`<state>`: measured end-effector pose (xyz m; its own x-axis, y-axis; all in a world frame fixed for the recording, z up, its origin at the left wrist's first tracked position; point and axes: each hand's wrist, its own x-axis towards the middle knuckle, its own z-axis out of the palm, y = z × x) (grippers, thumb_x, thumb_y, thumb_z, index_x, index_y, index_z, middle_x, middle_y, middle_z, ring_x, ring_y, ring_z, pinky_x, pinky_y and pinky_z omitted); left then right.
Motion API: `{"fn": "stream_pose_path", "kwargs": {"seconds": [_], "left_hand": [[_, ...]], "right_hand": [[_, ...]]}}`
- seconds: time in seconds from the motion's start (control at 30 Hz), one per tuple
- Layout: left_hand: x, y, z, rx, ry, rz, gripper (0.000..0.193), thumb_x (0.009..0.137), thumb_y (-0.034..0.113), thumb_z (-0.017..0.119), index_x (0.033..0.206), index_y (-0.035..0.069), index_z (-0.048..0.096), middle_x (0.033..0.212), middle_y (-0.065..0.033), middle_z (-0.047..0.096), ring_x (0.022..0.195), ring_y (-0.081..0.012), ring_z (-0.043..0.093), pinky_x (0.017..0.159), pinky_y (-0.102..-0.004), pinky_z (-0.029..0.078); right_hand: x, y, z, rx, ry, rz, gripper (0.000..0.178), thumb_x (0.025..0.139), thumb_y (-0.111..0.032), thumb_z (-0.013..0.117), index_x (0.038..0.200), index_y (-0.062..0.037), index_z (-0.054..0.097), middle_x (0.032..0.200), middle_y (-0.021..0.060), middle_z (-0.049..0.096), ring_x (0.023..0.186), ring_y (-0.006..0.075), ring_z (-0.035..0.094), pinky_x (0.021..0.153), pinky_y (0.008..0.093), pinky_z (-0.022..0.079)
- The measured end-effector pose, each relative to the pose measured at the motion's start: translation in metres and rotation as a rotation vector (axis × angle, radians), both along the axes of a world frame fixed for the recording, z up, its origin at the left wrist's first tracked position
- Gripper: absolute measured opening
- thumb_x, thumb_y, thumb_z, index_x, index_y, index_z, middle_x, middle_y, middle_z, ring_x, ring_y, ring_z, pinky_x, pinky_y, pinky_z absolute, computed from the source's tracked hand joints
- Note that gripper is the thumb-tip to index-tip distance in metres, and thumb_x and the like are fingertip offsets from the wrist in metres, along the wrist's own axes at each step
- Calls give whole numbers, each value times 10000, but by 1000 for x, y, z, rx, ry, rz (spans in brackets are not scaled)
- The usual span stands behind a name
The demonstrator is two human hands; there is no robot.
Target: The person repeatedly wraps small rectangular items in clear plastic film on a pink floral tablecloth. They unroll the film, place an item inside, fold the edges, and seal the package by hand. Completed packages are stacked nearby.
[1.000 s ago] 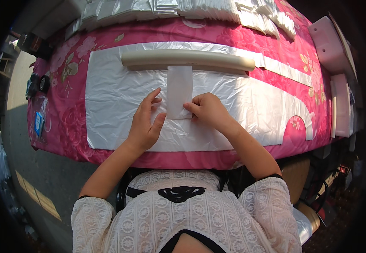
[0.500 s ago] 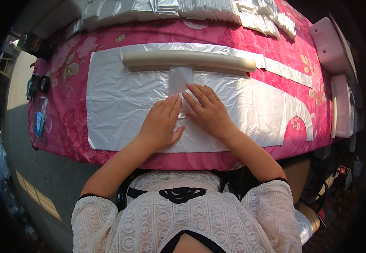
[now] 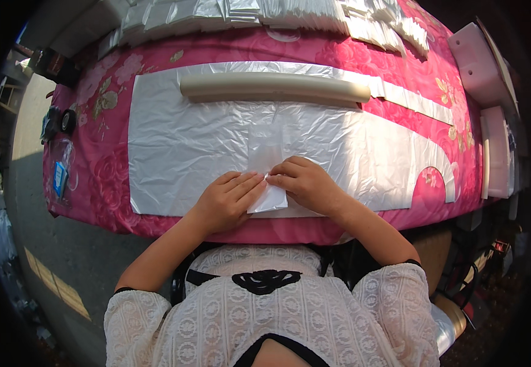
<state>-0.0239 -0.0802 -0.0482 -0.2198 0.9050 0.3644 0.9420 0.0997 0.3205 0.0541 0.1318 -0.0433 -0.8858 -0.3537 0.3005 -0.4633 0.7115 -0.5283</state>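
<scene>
A large white plastic bag (image 3: 186, 147), wrinkled, lies spread over the table, its handle loops toward the right. Down its middle runs a narrow, see-through white plastic strip (image 3: 265, 144), whose near end is folded into a whiter flap (image 3: 270, 199). My left hand (image 3: 231, 197) is closed at the fold from the left, fingers pressed together on the plastic. From the right, my right hand (image 3: 309, 185) pinches the same fold with curled fingers. The fingertips of both hands nearly meet there. A long pale tube (image 3: 271, 87) rests across the far part of the bag.
Rows of folded white plastic bags (image 3: 302, 13) line the table's far edge. The pink flowered tablecloth (image 3: 103, 159) shows around the spread bag. A black container (image 3: 54, 66), a tape roll (image 3: 67, 121) and a blue packet (image 3: 60, 177) sit at left; white foam boxes (image 3: 482, 67) at right.
Both hands have drawn toward me, the fingers now closing on the plastic. A folded white flap shows between them, and the strip's far part looks more see-through.
</scene>
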Motion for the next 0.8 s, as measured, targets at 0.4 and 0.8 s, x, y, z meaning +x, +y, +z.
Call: {"fn": "stream_pose_path", "kwargs": {"seconds": [0.4,0.8], "left_hand": [[-10,27,14,-25,-760,555,596,790,166,636,1246,-118,377,621,-120,632,510,-266,597,539,-314,477],[1,51,-10,-157,-112,287,959,711,504,617,1354,-85,216,1418,-246,219,1348,-345,168,1086,-466,119]], "right_hand": [[-22,-1,21,-370,-810,-556,282,855,-229,571,718,6,642,557,58,594,516,117,579,510,271,441],[-29,2,11,-322,-782,-590,299,769,-261,569,644,-3,653,553,124,607,537,256,604,581,344,480]]}}
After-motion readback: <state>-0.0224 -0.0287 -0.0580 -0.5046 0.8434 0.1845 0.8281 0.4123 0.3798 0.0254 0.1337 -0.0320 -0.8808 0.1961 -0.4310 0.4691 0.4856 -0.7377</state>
